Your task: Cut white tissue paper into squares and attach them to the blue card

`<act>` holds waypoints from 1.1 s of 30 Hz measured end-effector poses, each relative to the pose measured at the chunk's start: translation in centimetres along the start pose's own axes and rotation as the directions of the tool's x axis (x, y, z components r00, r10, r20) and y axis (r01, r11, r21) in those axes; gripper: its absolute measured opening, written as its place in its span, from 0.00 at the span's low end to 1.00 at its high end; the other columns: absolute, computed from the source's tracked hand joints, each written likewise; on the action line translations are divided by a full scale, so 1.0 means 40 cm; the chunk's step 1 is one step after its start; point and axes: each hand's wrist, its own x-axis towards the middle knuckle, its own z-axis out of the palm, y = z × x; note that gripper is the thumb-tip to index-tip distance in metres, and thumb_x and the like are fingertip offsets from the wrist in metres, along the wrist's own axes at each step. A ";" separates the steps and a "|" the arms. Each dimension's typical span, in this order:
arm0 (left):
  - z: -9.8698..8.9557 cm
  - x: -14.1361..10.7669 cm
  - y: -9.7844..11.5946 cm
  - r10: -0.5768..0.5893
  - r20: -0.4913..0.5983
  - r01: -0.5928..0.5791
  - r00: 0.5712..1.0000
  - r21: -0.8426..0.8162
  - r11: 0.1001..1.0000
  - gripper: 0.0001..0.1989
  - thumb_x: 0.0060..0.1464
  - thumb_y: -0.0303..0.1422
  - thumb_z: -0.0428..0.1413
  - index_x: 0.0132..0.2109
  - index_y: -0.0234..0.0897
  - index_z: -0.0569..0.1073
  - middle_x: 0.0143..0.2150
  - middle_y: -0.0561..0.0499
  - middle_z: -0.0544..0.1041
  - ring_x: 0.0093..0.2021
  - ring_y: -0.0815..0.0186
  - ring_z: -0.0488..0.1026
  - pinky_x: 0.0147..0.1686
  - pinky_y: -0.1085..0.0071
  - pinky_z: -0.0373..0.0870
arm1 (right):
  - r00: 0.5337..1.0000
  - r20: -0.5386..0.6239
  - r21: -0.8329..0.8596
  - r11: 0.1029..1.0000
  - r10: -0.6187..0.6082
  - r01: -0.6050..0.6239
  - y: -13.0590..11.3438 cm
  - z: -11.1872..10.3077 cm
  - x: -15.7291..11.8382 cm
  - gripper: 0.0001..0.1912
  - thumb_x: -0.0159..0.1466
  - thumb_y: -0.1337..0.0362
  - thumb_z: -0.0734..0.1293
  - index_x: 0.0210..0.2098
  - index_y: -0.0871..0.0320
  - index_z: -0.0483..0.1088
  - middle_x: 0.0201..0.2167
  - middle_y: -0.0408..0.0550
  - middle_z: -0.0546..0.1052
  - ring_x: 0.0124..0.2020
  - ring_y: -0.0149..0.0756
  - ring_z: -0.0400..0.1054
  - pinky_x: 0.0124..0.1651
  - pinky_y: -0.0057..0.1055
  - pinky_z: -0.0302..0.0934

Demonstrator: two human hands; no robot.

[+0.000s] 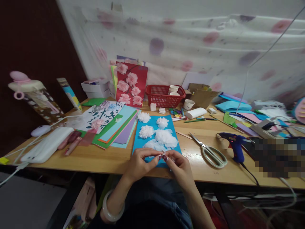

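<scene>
Over the near edge of a blue card point(152, 122), my left hand point(140, 163) and my right hand point(179, 163) meet with thumbs and forefingers pinched together. Between the fingertips is a small piece of white tissue paper point(163, 152), mostly hidden by the fingers. On the card lie several fluffy white paper flowers point(146, 131). Closer to my hands rests a loose heap of thin white tissue rounds point(165, 138), partly covered by my left fingers.
Scissors point(209, 151) and a blue hot glue gun point(234, 144) lie to the right. Coloured paper sheets point(124, 130) spread out at left. Behind stand a red basket point(164, 95) with paper cups and a red card point(140, 76) with pink flowers. A power bank point(47, 144) sits far left.
</scene>
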 end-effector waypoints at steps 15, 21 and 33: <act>0.016 0.018 -0.019 -0.339 -0.281 0.287 0.898 -0.209 0.935 0.09 0.47 0.33 0.61 0.35 0.34 0.81 0.30 0.47 0.84 0.31 0.61 0.82 0.32 0.71 0.79 | 0.997 -0.074 0.022 0.999 0.026 -0.024 -0.006 0.002 0.014 0.14 0.58 0.54 0.70 0.27 0.58 0.68 0.17 0.35 0.59 0.19 0.27 0.48 0.23 0.26 0.42; 0.007 0.023 -0.025 -0.390 -0.403 0.342 0.828 -0.187 0.921 0.13 0.46 0.38 0.59 0.36 0.32 0.79 0.22 0.52 0.77 0.21 0.66 0.75 0.17 0.75 0.72 | 0.990 -0.134 0.094 0.995 0.049 -0.037 0.003 0.004 0.012 0.11 0.55 0.56 0.71 0.27 0.57 0.69 0.16 0.35 0.61 0.18 0.26 0.50 0.20 0.25 0.42; 0.008 0.007 -0.027 -0.009 -0.460 0.100 0.888 0.174 0.980 0.16 0.52 0.31 0.58 0.49 0.36 0.76 0.48 0.43 0.77 0.32 0.66 0.74 0.36 0.69 0.75 | 0.982 -0.189 0.144 0.990 0.025 0.003 0.015 0.008 0.018 0.13 0.53 0.55 0.72 0.29 0.57 0.69 0.14 0.33 0.60 0.14 0.24 0.48 0.18 0.24 0.40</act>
